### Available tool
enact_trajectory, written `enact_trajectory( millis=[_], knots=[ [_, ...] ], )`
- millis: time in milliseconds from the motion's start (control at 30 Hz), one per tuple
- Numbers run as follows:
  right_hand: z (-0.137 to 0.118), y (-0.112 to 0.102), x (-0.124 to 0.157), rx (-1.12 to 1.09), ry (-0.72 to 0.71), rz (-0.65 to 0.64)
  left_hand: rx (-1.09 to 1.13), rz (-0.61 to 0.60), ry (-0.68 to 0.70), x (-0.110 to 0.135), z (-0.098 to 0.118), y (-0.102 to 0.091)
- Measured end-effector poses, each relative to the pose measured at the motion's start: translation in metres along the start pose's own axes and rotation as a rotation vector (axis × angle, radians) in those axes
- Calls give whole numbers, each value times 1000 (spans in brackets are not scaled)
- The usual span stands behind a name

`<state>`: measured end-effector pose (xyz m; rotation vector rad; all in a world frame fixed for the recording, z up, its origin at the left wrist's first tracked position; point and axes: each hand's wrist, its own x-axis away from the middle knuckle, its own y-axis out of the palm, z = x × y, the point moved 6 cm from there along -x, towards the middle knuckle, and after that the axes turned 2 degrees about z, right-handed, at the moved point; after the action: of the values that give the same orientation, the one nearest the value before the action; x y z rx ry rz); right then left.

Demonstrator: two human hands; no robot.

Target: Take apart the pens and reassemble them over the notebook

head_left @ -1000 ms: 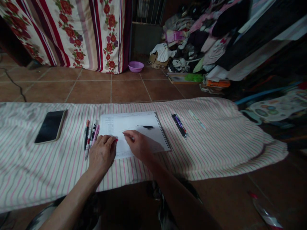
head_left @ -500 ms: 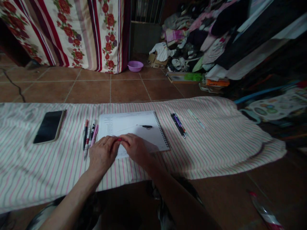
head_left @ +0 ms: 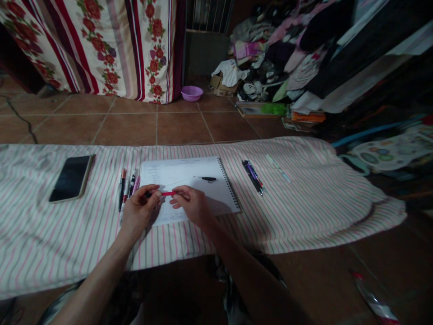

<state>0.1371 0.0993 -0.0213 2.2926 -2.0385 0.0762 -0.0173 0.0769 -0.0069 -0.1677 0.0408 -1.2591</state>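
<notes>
The left hand (head_left: 138,208) and the right hand (head_left: 192,205) are both pinching a red pen (head_left: 168,193), one at each end, holding it level just above the near left part of the notebook (head_left: 199,189). The notebook is lying open on the striped cloth (head_left: 304,203), with a black pen (head_left: 206,179) resting on its page. A row of pens (head_left: 126,187) is lying just left of the notebook beside the left hand, a phone (head_left: 71,177) is sitting farther left, and more pens (head_left: 253,172) are lying to the right.
</notes>
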Motion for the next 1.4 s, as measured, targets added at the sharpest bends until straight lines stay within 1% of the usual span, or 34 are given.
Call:
enact_trajectory(
  millis=[67,167,300,367,467,633,767,933,1100,1233,1400],
  knots=[
    [5,4,0,-118,64,-19,59,22,7,0,3,-1],
    [10,8,0,-254,151,-30,88,14,21,0,5,-1],
    [10,10,1,-341,224,-42,110,-24,-9,2,4,2],
    [8,11,2,-366,243,-56,128,-22,-17,3,4,3],
    [6,12,4,-397,262,-80,112,-8,9,3,5,2],
    [3,12,7,-430,268,-110,-26,-26,115,4,8,0],
    [3,13,8,-445,276,-126,-97,-16,197,6,13,0],
    [6,16,8,-454,311,-142,-101,-27,276,9,20,2],
    [7,16,8,-467,310,-147,-95,-15,289,8,21,1],
    [5,16,9,-472,310,-163,-81,2,272,8,21,0],
    [6,16,9,-494,338,-140,-44,23,262,10,27,0]
  ],
)
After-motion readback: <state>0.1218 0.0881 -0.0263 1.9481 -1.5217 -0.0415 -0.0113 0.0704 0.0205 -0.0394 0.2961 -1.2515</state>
